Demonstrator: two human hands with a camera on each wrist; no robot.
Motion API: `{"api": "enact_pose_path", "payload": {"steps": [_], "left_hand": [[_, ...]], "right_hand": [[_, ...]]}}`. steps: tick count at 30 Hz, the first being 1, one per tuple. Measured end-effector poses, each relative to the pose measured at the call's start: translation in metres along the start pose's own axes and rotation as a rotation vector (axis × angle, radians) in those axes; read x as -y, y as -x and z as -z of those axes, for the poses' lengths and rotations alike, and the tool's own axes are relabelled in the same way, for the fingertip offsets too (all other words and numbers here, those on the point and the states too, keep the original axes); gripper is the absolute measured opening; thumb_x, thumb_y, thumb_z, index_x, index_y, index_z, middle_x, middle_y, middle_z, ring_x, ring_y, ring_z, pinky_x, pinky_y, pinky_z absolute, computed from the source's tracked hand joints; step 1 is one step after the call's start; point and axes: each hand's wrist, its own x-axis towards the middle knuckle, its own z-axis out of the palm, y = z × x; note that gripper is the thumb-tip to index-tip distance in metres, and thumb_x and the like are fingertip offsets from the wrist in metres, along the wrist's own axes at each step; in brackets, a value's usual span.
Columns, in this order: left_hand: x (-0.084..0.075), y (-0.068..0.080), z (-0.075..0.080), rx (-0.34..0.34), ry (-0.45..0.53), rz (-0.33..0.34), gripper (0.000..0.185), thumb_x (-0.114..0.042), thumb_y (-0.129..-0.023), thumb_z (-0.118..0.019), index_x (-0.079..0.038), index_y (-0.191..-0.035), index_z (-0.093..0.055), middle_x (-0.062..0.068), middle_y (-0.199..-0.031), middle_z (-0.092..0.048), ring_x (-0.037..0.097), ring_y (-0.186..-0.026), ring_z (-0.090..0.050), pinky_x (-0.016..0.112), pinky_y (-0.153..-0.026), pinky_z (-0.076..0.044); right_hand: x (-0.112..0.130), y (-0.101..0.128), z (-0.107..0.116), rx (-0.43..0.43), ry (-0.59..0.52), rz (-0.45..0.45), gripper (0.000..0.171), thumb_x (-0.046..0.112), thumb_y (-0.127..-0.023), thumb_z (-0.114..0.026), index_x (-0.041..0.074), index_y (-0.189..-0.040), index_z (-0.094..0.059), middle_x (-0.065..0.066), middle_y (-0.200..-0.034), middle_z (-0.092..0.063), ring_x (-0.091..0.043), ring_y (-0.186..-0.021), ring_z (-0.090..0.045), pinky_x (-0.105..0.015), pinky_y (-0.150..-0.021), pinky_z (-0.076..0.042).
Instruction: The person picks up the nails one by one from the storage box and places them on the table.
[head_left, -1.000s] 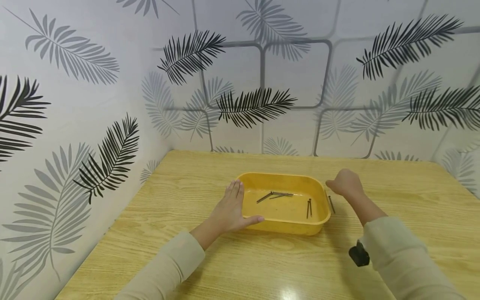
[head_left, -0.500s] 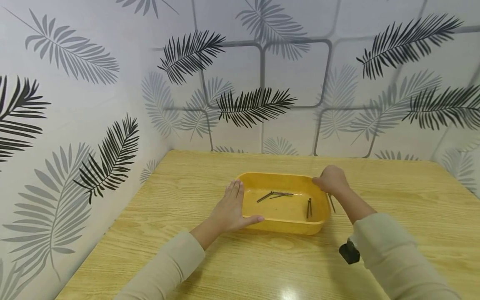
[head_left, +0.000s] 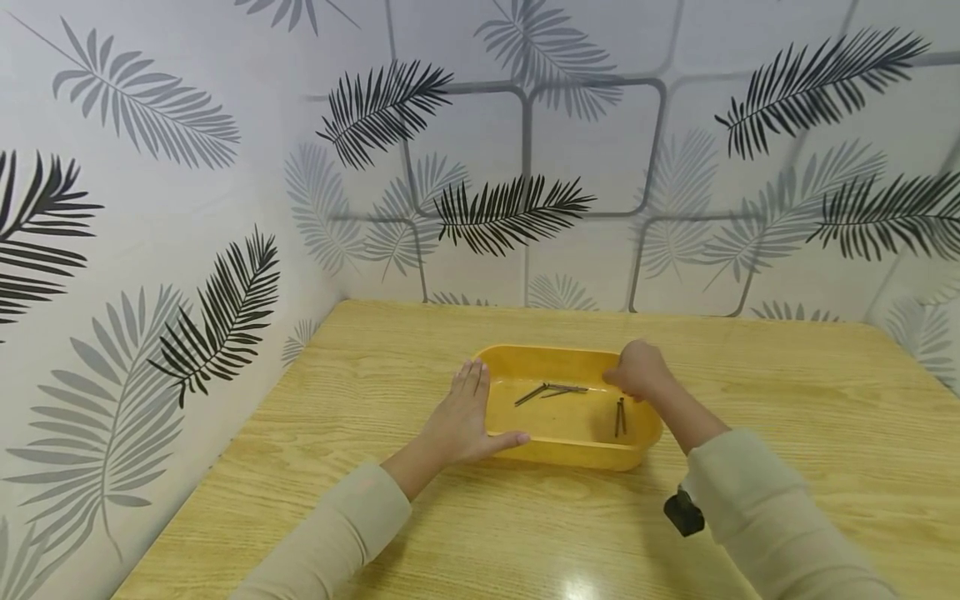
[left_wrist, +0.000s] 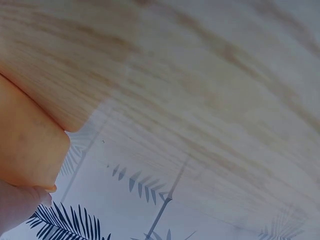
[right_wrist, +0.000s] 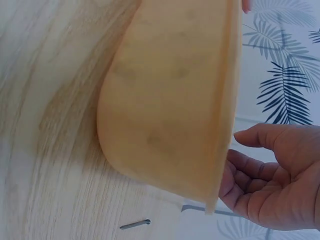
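Now the left hand (head_left: pixel 459 417) lies flat against the left end of the yellow tray (head_left: pixel 564 457), fingers straight along its wall and thumb along the near rim, gripping nothing. Over the tray's right end the right hand (head_left: pixel 637 371) hangs with fingers loosely curled and its grip empty in the wrist view. Several dark nails (head_left: pixel 551 390) lie inside the tray, which sits on the wooden tabletop (head_left: pixel 787 400). One more nail (right_wrist: pixel 135 224) lies on the tabletop just outside the tray's right wall.
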Motion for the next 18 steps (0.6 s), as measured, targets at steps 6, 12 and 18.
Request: {"api": "enact_pose_path", "payload": {"steps": [6,12,18], "left_hand": [[0.000,0.000,-0.001,-0.001,0.007,0.004,0.135,-0.094,-0.060,0.000,0.011,-0.144,-0.011,0.027,-0.152,-0.009,0.038,-0.143,-0.007,0.045,-0.118,-0.010],[0.001,0.001,0.000,-0.006,0.012,0.001,0.126,-0.090,-0.070,-0.013,0.011,-0.144,-0.012,0.027,-0.153,-0.009,0.038,-0.143,-0.007,0.044,-0.118,-0.008],[0.000,0.001,0.001,-0.001,0.037,0.001,0.121,-0.087,-0.074,-0.023,0.011,-0.144,-0.012,0.028,-0.152,-0.008,0.039,-0.143,-0.006,0.043,-0.118,-0.007]], "right_hand": [[-0.001,-0.003,-0.011,0.055,0.038,0.060,0.045,0.006,-0.078,-0.052,0.018,-0.040,-0.033,0.010,-0.034,-0.030,-0.004,-0.031,-0.036,-0.018,-0.039,-0.039],[-0.002,-0.003,-0.023,0.110,0.095,0.078,0.046,0.006,-0.081,-0.056,0.017,-0.041,-0.034,0.009,-0.035,-0.031,-0.004,-0.032,-0.033,-0.017,-0.042,-0.035],[-0.002,-0.003,-0.035,0.107,0.289,0.125,0.047,0.008,-0.080,-0.061,0.016,-0.047,-0.028,0.008,-0.046,-0.022,-0.007,-0.044,-0.025,-0.020,-0.048,-0.029]]}}
